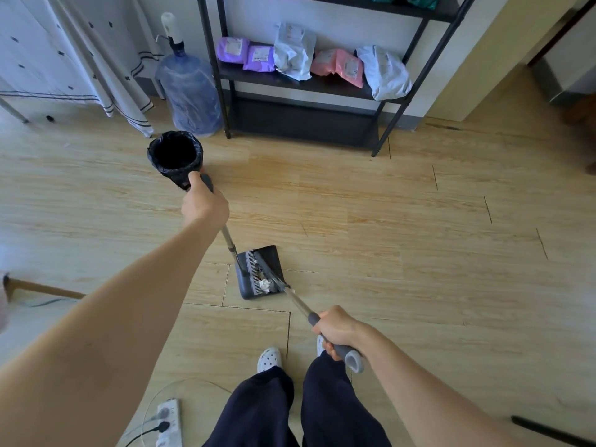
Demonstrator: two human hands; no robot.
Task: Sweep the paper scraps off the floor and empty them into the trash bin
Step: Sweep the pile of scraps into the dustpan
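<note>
We have the left grip (203, 204) clenched round the top of the dustpan handle (227, 240). The right grip (337, 330) is clenched round the grey sleeve of the broom handle (300, 303). The dustpan (272, 253) sits on the floor (403, 221) just ahead of our feet, well away from the floor's far edge. The broom head (266, 269) lies inside it, over the paper scraps (265, 284). One crumpled white scrap shows plainly near the pan's comb. We see none on the boards around the pan, so we judge the sweeping about done and the emptying next.

The trash bin (175, 175), lined in black, stands on the left toward the floor's far edge, near the water bottle (190, 95).

To do this well, we should hold the broom head down on the scraps as we lift, and tip the pan back so its mouth faces up. Paper this light will likely flutter out at a quick swing, so we carry low and slowly. The bin's mouth looks narrow beside the pan. We would therefore bring one corner of the pan's lip over the rim before tilting, then nudge the scraps down with the broom.
</note>
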